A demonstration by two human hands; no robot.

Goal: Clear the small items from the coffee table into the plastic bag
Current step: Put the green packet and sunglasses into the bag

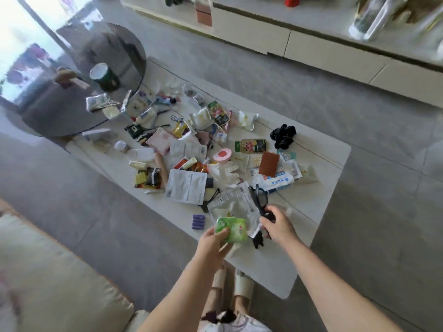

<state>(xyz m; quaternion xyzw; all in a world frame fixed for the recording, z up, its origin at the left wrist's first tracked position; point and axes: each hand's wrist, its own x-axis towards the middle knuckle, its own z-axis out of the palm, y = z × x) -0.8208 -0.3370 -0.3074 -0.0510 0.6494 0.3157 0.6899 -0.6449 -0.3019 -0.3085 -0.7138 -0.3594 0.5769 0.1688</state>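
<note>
A white coffee table (311,212) is strewn with several small items: sachets, wipes packs, a pink round case (222,155), a brown card (269,164), a black scrunchie (282,135). My left hand (213,240) grips a green tissue pack (233,230) above the table's near edge. My right hand (278,224) holds black-framed glasses (260,200) by one arm, lifted over a silver foil pouch (236,207). Purple batteries (198,222) lie just left of my left hand. No plastic bag is visible.
A dark glass round table (72,111) overlaps the far left end, carrying a green-and-white cup (105,76). A beige sofa (48,271) sits at lower left. A white low cabinet (311,41) runs along the back. My slippered feet (235,283) stand by the table's near corner.
</note>
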